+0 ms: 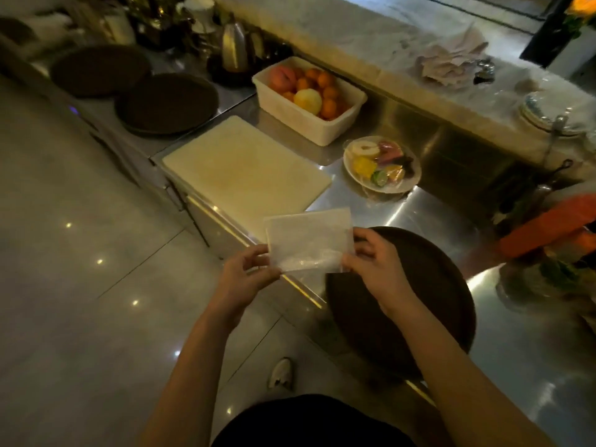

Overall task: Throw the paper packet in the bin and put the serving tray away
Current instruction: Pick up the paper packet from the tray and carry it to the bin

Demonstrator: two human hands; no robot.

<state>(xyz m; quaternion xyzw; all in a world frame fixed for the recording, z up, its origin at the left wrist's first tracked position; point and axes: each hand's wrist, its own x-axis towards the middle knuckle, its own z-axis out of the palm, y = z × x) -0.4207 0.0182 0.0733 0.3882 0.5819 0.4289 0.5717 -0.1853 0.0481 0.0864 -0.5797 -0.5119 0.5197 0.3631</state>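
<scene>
Binning step: left hand and right hand, each grip pinching the pale translucent rectangular paper packet above the round dark-brown serving tray; next, find the unseen bin.

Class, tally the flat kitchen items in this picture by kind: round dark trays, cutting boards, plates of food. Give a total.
Round dark trays: 3
Cutting boards: 1
Plates of food: 1
Total: 5

A dimly lit restaurant or bar service kitchen: a stainless-steel tabletop carries a cutting board, a tub of fruit, round serving trays and a metal kettle.
</scene>
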